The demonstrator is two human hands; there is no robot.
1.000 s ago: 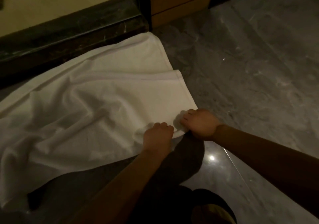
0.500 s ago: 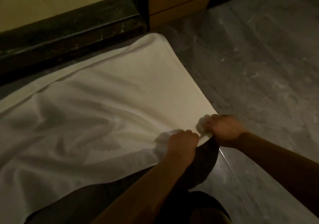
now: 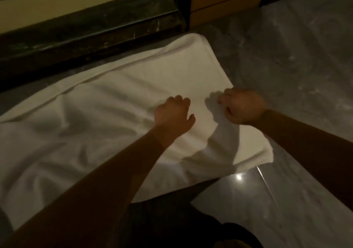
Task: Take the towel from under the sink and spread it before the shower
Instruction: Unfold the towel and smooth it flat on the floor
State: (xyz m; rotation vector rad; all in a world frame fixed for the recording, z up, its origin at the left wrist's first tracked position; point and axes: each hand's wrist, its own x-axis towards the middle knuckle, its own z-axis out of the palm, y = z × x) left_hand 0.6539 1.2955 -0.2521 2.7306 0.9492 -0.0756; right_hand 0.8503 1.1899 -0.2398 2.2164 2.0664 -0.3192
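Observation:
A white towel (image 3: 118, 114) lies spread on the grey floor, along the dark raised threshold (image 3: 91, 30) of the shower. Its left half is still wrinkled, and its near right corner lies flat on the floor. My left hand (image 3: 174, 113) is over the towel's right part, fingers bent down with the tips on the cloth. My right hand (image 3: 241, 106) hangs loosely curled at the towel's right edge and holds nothing that I can see.
A wooden cabinet base (image 3: 225, 1) stands at the back, right of the threshold. Polished grey marble floor (image 3: 296, 72) stretches to the right and near me. My dark-clad knee (image 3: 191, 228) is at the bottom edge.
Both hands let go of the towel's near right corner, which now lies flat. They moved forward over the cloth, and the towel lies flatter than before.

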